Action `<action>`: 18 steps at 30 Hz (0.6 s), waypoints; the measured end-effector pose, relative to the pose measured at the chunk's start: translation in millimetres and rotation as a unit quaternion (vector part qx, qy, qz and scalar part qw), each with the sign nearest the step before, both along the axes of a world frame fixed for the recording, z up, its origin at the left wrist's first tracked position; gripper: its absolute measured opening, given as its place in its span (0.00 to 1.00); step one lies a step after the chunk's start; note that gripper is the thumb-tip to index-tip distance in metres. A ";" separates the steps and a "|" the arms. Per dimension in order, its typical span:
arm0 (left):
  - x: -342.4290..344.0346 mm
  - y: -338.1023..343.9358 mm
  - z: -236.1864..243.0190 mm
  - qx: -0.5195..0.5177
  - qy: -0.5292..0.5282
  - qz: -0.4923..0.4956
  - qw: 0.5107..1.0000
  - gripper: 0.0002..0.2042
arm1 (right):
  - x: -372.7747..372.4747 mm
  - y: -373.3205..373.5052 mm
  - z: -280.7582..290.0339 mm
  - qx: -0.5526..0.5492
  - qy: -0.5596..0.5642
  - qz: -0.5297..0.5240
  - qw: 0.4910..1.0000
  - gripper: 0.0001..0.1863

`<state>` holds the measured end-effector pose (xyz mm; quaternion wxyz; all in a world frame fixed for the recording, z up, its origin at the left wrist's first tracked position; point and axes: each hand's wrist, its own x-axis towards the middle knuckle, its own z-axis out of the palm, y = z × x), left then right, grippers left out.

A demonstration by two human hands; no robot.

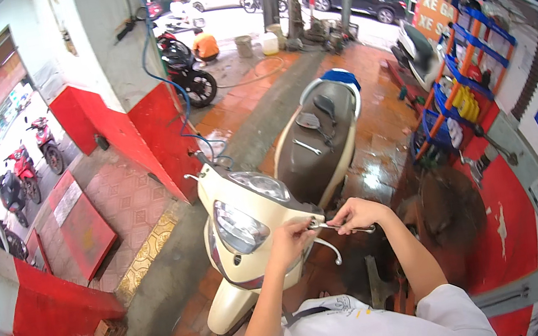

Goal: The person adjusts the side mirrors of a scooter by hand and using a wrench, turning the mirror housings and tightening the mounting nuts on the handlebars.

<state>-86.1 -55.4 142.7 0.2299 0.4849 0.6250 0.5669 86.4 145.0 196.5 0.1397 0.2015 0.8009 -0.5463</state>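
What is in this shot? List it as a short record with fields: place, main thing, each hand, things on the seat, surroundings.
Place: open-fronted repair shop with wet orange tiled floor
Main thing: cream-coloured scooter with brown seat
Left hand: at the scooter's handlebar end, fingers pinched there
Right hand: grip closed on a thin silver metal tool beside the handlebar end
On the seat: black mirror and a silver spanner
Surroundings: blue and orange shelf rack at right, red and white pillar at left, parked motorbikes outside
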 end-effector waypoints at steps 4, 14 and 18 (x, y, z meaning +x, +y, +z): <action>-8.8 2.5 -6.3 -0.059 -0.055 0.003 0.997 0.15 | -26.8 2.7 18.6 0.033 -0.026 0.057 0.998 0.20; -8.4 3.3 7.5 -0.001 0.074 -0.091 0.993 0.17 | 9.0 8.2 18.9 0.065 0.029 0.044 0.997 0.14; -13.0 4.5 9.2 -0.052 0.134 -0.071 0.987 0.15 | 29.4 -2.6 -21.2 -0.124 0.124 -0.145 0.974 0.13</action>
